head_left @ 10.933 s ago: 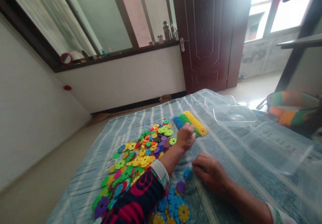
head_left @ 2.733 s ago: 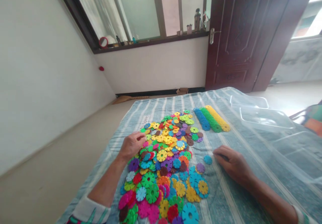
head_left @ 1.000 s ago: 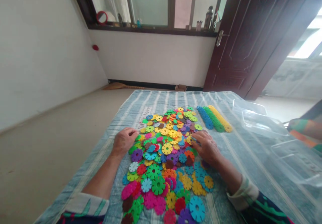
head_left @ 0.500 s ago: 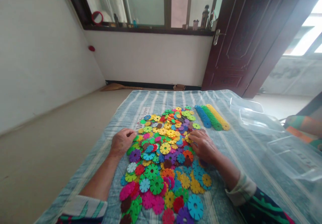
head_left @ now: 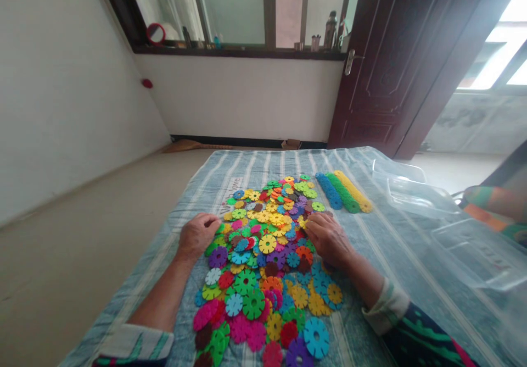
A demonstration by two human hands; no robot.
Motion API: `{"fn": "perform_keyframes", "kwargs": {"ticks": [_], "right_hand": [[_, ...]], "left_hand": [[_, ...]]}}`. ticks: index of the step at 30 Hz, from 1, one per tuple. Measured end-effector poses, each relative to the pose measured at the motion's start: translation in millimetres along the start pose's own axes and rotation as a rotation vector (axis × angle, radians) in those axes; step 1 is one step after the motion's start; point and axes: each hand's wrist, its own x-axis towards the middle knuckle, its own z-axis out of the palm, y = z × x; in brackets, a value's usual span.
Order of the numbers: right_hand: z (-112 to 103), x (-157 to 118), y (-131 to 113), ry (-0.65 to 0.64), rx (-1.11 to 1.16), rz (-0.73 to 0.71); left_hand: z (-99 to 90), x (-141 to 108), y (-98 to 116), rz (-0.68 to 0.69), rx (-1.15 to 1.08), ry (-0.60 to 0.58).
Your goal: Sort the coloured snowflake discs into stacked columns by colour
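Note:
A wide heap of notched plastic discs (head_left: 267, 243), flower-like and in many colours, is spread over the striped cloth (head_left: 349, 323). At the heap's left edge is my left hand (head_left: 197, 236), its fingers curled together beside green discs; whatever it may hold is hidden. My right hand (head_left: 329, 239) rests at the right edge with fingers bent and closed, the tips at a yellow notched disc (head_left: 302, 222). Beyond it lie three rows of stacked discs: a blue row (head_left: 329, 191), a green row (head_left: 346, 192) and a yellow row (head_left: 354, 191).
Clear plastic containers (head_left: 424, 196) stand along the right side, with another clear container (head_left: 480, 254) nearer. At the far right is a blurred orange and green patterned thing (head_left: 489, 216). A dark red door (head_left: 374, 81) and a windowsill (head_left: 242, 53) are beyond the bed-like surface.
The view has shifted slightly, moving the scene a little to the left. Both hands keep nearly the same places at the heap's edges, and the three rows lie as before.

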Motion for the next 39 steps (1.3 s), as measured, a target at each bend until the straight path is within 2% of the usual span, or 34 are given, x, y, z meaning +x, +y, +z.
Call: {"fn": "perform_keyframes", "kwargs": {"ticks": [14,20,23,27,30,32,35,39], "right_hand": [[-5,3,-15,0.103,0.124,0.011],[-11,7,-9,0.139,0.075,0.136],[-23,12,9,0.165,0.166,0.249],[-52,8,49,0.226,0.299,0.474],[-73,-4,84,0.296,0.266,0.674],[-81,-15,104,0.312,0.202,0.752],[-84,-27,125,0.283,0.161,0.815],[-77,-35,135,0.204,0.149,0.840]], "left_hand": [[0.3,2,-3,0.027,-0.003,0.016],[-1.9,6,-2,0.015,-0.004,0.008],[-3.7,9,-2,-0.006,-0.014,0.006],[-3.1,12,-5,-0.001,-0.027,0.030],[-1.7,13,-7,-0.015,-0.016,0.028],[-0.9,13,-8,-0.022,-0.007,0.020],[-0.2,13,-9,-0.021,-0.009,0.029],[0.4,12,-9,-0.020,-0.016,0.035]]}}
